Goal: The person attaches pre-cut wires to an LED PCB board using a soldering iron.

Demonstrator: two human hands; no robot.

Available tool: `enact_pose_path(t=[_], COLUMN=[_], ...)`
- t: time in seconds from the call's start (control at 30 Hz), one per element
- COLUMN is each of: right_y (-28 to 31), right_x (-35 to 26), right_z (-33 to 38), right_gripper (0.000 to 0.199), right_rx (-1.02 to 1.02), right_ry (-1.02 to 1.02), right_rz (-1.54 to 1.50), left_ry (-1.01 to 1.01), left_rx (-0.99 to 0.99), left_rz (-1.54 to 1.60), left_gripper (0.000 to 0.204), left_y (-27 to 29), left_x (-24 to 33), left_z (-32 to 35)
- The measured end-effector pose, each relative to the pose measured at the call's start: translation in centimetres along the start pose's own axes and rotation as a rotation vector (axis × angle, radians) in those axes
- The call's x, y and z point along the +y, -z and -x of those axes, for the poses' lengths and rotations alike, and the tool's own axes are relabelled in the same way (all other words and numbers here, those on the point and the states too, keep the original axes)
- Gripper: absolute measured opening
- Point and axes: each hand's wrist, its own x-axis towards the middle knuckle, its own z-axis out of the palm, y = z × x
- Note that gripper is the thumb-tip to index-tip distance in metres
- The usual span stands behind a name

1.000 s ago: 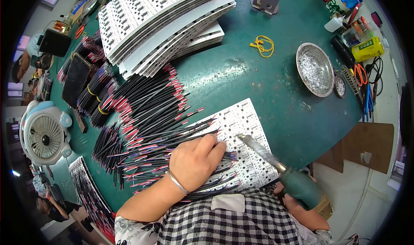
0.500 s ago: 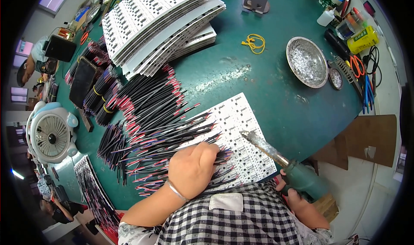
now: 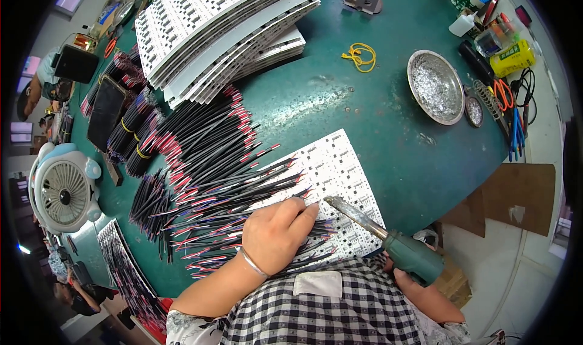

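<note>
My left hand (image 3: 274, 233) is closed, fingertips pinched on a black wire over the white circuit board (image 3: 358, 187); the pinch itself is mostly hidden. Rows of black wires (image 3: 206, 132) with red and white ends spread leftward from under the hand, several lying across the board. In my right hand (image 3: 408, 279) is a large soldering iron (image 3: 416, 257), gripped by its green handle. Its silvery tip points left and sits just over the board, a short way right of my left fingertips. Most of my right fingers are hidden behind the handle.
A tall stack of white circuit boards (image 3: 206, 29) stands at the back left. At the right are a metal bowl (image 3: 435, 87) of silvery bits, a yellow can (image 3: 512, 58) and tools. A yellow cord (image 3: 362, 58) lies far back; a fan (image 3: 64, 190) stands left.
The soldering iron has moved left, its tip coming closer to my left fingertips. My left hand has shifted slightly to the right, fingers reaching further over the board.
</note>
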Motion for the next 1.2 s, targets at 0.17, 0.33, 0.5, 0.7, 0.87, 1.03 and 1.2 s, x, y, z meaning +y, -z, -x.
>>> enact_pose_path(t=[0.17, 0.33, 0.5, 0.7, 0.87, 1.03, 1.2], right_y=[0.1, -0.3, -0.4, 0.7, -0.3, 0.0, 0.0], right_x=[-0.9, -1.0, -1.2, -2.0, -0.8, -0.9, -1.2], right_z=[-1.5, -1.6, -1.9, -2.1, -0.9, -1.7, -1.6], right_gripper=[0.028, 0.024, 0.021, 0.025, 0.027, 0.023, 0.020], right_rx=[-0.029, 0.007, 0.038, -0.088, 0.038, 0.000, -0.006], right_ry=[0.133, 0.159, 0.154, 0.203, 0.096, 0.186, 0.163], right_rz=[0.068, 0.126, 0.139, 0.224, 0.193, 0.153, 0.112], left_ry=[-0.002, -0.002, 0.013, 0.023, 0.012, 0.000, 0.008], left_rx=[-0.033, -0.049, -0.051, -0.065, -0.067, -0.058, -0.046], left_rz=[0.002, 0.028, 0.039, 0.037, 0.026, -0.011, 0.020], left_gripper=[0.023, 0.022, 0.021, 0.020, 0.021, 0.023, 0.021], left_y=[-0.1, -0.2, -0.3, -0.1, 0.0, 0.0, 0.0], left_x=[0.0, -0.1, -0.1, -0.1, 0.0, 0.1, 0.0], left_z=[-0.2, -0.3, -0.4, -0.4, -0.5, -0.3, -0.5])
